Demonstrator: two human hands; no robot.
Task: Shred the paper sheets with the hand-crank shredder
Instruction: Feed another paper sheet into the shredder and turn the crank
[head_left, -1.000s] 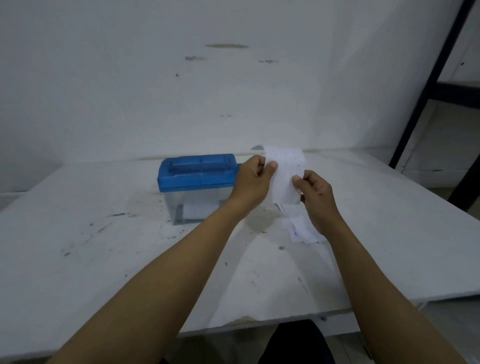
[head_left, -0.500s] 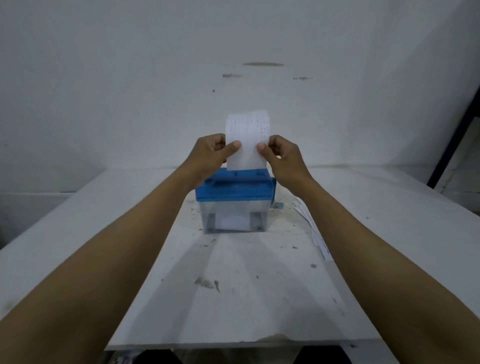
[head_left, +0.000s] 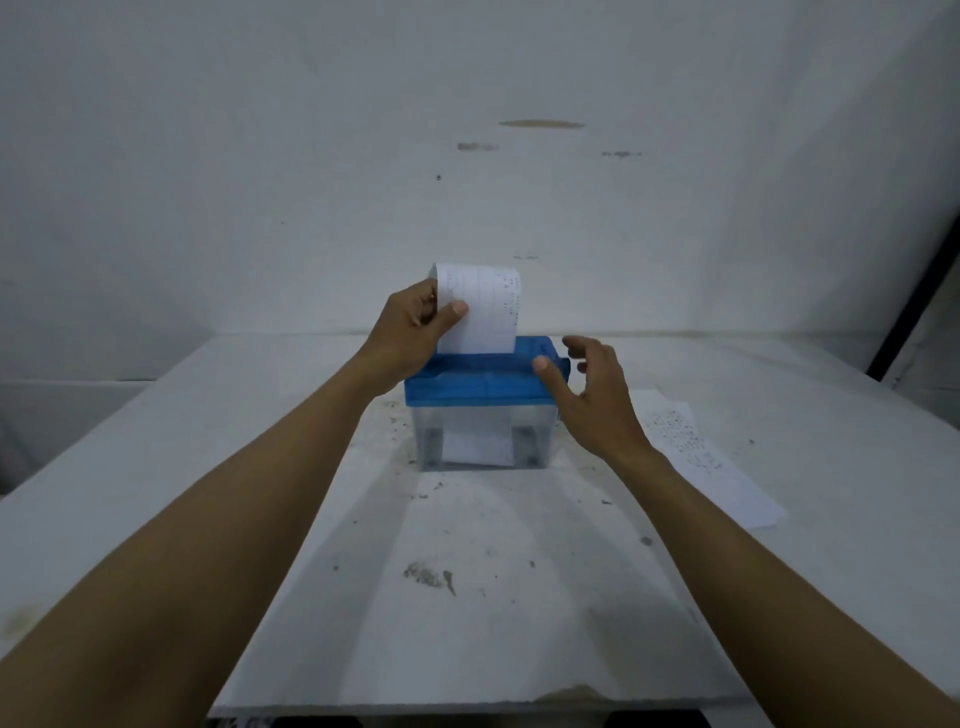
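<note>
The left hand pinched 1 printed sheet by its left edge, thumb in front and fingers behind, and held it upright so that its lower edge met the feed slot in the blue lid of the shredder. That grip likely kept the thin paper straight and square to the slot, since a limp or skewed sheet would crumple rather than feed. Whether the cutters had caught the edge could not be told. The right hand grasped nothing: its fingers were spread and relaxed just beside the lid's right end, thumb tip against the blue plastic, probably reaching for the crank, which it mostly hid. The shredder stood in the middle of the white table, squarely ahead of the person, with both arms reaching either side of it. Something white showed through its clear bin, though shreds or a label could not be distinguished. More loose sheets lay flat on the table to the right, near the cranking hand and within easy reach for the next feed.
</note>
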